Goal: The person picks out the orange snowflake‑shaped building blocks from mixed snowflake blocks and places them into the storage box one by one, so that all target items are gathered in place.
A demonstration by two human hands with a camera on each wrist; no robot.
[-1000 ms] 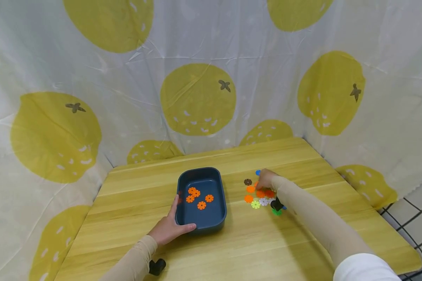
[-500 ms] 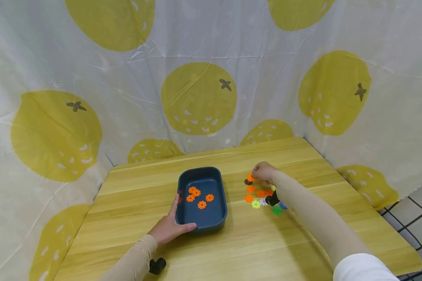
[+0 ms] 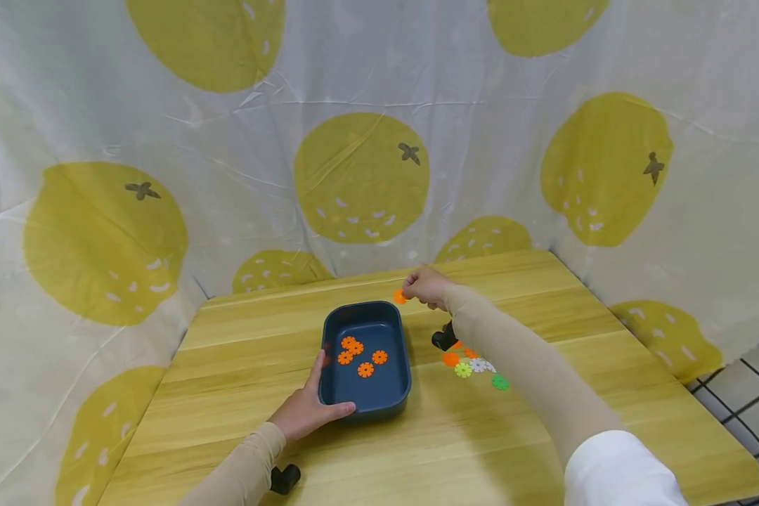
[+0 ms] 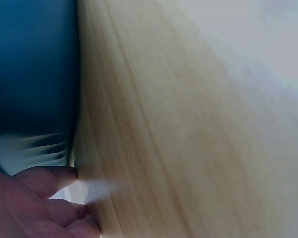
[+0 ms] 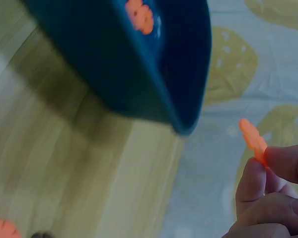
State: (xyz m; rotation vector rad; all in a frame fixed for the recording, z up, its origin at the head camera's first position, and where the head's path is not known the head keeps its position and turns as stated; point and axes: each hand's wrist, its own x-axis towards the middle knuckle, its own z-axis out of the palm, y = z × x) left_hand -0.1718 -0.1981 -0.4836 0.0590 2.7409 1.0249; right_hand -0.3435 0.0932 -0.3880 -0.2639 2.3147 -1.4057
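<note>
A dark blue rectangular bin (image 3: 388, 400) stands on the table, with several orange notched discs (image 3: 365, 370) lying on its floor. My left hand (image 3: 306, 411) rests against the bin's near left corner, thumb along the front rim and fingers along the left side. In the left wrist view its fingertips touch the bin's outer wall. Just beyond the bin's far right corner, my right hand (image 3: 429, 287) pinches one orange notched disc (image 5: 253, 141) between thumb and fingertips. That disc hangs in the air beside the rim, seen nearly edge-on in the right wrist view.
Right of the bin, loose discs lie on the wooden table (image 3: 417, 457): orange (image 3: 450, 359), yellow-green (image 3: 463, 370), white (image 3: 478, 365) and green (image 3: 500, 382). My right forearm hides others. A lemon-print curtain (image 3: 247, 197) hangs behind; a black wire grid (image 3: 749, 400) stands at the right.
My right hand has risen from the loose discs with an orange one and moved left to the bin's far right corner. The left hand and the bin hold still.
</note>
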